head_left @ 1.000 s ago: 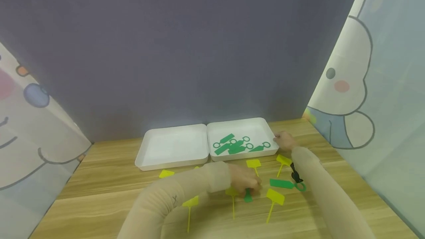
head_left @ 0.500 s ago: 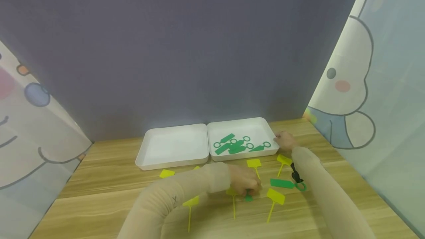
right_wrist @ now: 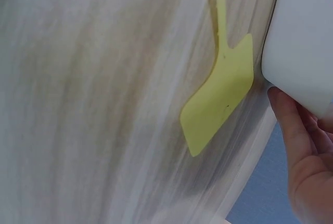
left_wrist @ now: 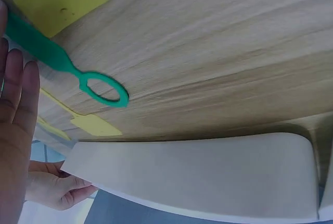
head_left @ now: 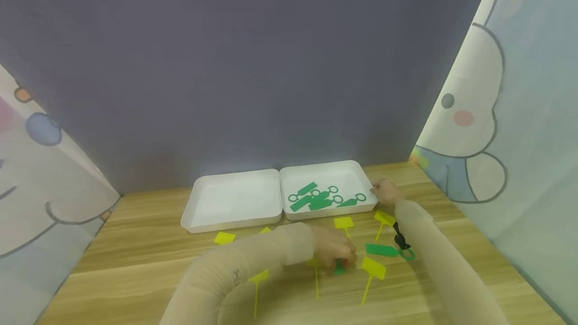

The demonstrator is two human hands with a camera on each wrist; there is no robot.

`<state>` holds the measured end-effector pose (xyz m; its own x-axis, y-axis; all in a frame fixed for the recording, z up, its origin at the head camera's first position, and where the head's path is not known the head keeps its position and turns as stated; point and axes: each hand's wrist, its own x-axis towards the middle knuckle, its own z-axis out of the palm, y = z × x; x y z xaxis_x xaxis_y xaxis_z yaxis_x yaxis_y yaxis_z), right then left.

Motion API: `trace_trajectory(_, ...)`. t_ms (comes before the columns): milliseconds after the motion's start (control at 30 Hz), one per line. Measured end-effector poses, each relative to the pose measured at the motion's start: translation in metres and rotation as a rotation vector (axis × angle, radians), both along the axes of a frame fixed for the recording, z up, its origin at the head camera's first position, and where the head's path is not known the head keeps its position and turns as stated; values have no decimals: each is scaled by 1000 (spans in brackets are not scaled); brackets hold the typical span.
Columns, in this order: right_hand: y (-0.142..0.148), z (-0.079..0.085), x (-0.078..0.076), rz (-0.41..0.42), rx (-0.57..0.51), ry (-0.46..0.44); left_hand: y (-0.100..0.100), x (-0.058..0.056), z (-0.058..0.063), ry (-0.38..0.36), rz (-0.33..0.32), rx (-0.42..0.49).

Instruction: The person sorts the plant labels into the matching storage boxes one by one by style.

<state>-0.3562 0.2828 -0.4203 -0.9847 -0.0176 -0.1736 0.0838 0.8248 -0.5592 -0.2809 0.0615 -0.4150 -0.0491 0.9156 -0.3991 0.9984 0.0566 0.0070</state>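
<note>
In the head view, my left hand bends down over a flat green plastic tag with a ring end, lying on the wood-grain desk between its front edge and the trays. My right hand grips the right edge of a shallow white rectangular tray, near its front corner. That tray, by the desk's back edge, bears several green ring-ended tags; a second white tray sits against its left edge. Yellow T-shaped plastic tags and one loose green tag lie in front. I judge the step in hand to be taking up the tag under my left fingers; the next move calls for a sure pinch on its thin blade, clear of the yellow tag beside it. The only writing I can read is an X on my left sleeve; no brand or label shows. In the left wrist view, the tag's ring points toward the tray; my fingertips are partly cut off, so I cannot tell whether they pinch the blade. In the right wrist view, my thumb and fingers clasp the tray's corner; a dark speck on the nearby yellow tag is too small to read.
</note>
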Motion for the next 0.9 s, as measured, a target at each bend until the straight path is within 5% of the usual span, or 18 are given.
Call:
trace_trajectory(167,-3,-4,-1,0,-13,-9,-2,3,-3,-28,39,-4)
trace_trajectory(900,0,-4,-3,-1,-51,11,2,9,1,44,0,7)
